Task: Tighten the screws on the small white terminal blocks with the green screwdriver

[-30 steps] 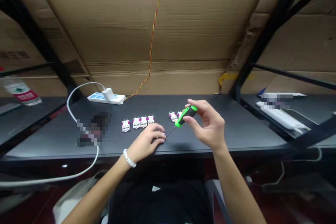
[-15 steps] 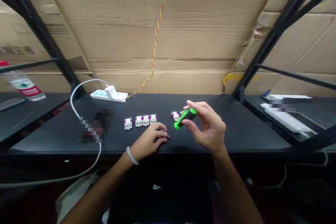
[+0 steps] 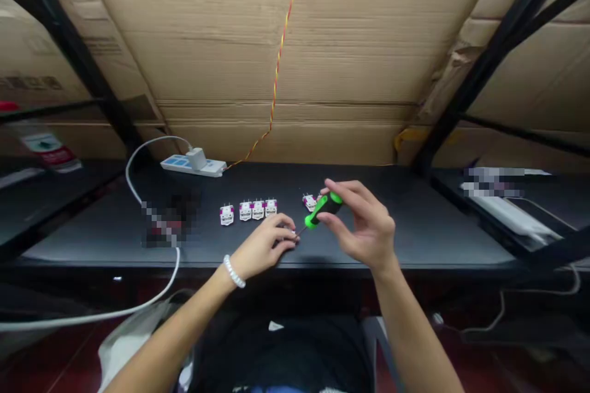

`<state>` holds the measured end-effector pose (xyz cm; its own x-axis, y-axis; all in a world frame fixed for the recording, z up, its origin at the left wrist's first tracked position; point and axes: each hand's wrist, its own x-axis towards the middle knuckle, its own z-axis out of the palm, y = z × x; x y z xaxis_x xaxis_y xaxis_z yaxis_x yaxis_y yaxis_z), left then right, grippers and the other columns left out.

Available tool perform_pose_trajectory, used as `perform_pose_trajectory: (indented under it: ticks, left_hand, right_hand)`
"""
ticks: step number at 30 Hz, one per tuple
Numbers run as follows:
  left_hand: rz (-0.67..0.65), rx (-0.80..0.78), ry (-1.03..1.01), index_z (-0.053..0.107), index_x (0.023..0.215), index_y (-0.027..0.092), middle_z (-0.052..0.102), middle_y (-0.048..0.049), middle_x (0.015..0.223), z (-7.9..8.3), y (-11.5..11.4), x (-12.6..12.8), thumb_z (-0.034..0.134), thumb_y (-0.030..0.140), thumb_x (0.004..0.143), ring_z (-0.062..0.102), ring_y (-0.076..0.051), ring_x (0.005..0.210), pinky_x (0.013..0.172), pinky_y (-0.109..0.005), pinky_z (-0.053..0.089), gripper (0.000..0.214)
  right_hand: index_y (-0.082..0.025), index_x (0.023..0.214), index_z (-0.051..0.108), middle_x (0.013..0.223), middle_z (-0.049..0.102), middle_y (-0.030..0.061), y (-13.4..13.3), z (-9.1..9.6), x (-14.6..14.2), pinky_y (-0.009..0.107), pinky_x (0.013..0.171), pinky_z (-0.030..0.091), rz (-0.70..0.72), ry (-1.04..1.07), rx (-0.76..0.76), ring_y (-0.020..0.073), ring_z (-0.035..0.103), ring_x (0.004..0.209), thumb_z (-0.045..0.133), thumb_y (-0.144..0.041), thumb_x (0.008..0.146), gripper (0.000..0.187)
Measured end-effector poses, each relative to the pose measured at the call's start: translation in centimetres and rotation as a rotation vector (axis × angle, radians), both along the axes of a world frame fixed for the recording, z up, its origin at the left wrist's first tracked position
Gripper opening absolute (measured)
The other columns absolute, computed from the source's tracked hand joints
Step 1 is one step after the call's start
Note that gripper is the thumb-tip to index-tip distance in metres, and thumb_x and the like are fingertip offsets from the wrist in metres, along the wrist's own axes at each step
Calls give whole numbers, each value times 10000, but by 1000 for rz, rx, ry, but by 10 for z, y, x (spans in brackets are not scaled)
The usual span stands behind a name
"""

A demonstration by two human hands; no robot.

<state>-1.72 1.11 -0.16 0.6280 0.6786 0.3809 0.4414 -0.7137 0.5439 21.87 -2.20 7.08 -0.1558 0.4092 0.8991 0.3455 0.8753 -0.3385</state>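
Observation:
My right hand [image 3: 364,221] holds a screwdriver with a green and black handle [image 3: 325,209] in its fingertips. The thin shaft slants down and left, and its tip reaches the small white part [image 3: 291,233] under my left hand [image 3: 262,242]. My left fingers press on that part and hide most of it. Several white terminal modules with magenta sides stand in a row [image 3: 251,210] to the left of the tip. Another white module [image 3: 308,201] sits partly hidden behind the screwdriver handle. A white beaded bracelet [image 3: 233,271] circles my left wrist.
The hands work over a black table [image 3: 415,239]. At its back lie a white power strip [image 3: 193,166] with a plugged-in charger and a white cable. A pixelated object [image 3: 168,221] sits left of the modules. Black shelf frames and cardboard stand behind.
The whole view has shifted slightly as my head moved. Both hands stay in nearly the same place, and the screwdriver tip remains at the part under my left hand.

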Motion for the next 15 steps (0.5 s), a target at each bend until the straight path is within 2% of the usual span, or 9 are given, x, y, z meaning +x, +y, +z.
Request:
perform_pose_trajectory:
  ticks: [6, 12, 15]
  left_hand:
    - [5, -18, -27, 815, 1017, 212, 703, -92, 1196, 2, -2, 0, 667, 201, 1009, 655, -249, 1164, 1089, -428, 523, 148]
    - [36, -99, -98, 727, 876, 192, 731, -73, 1102, 6, -4, 2, 711, 166, 948, 672, -231, 1059, 1017, -394, 551, 79]
    - [39, -99, -102, 727, 880, 195, 734, -77, 1112, 5, -3, 2, 716, 186, 947, 672, -234, 1060, 1003, -392, 556, 69]
  right_hand:
    - [-375, 1483, 639, 1102, 728, 55, -2, 3, -3, 321, 746, 650, -36, -9, 18, 200, 723, 923, 802, -153, 901, 644]
    - [-382, 1484, 633, 1088, 708, 56, -2, 5, -6, 308, 713, 639, -51, -27, 34, 189, 698, 894, 801, -145, 903, 650]
    - [-375, 1491, 626, 1105, 696, 64, 0, 5, -7, 309, 725, 635, -53, -33, 13, 195, 696, 930, 771, -139, 925, 630]
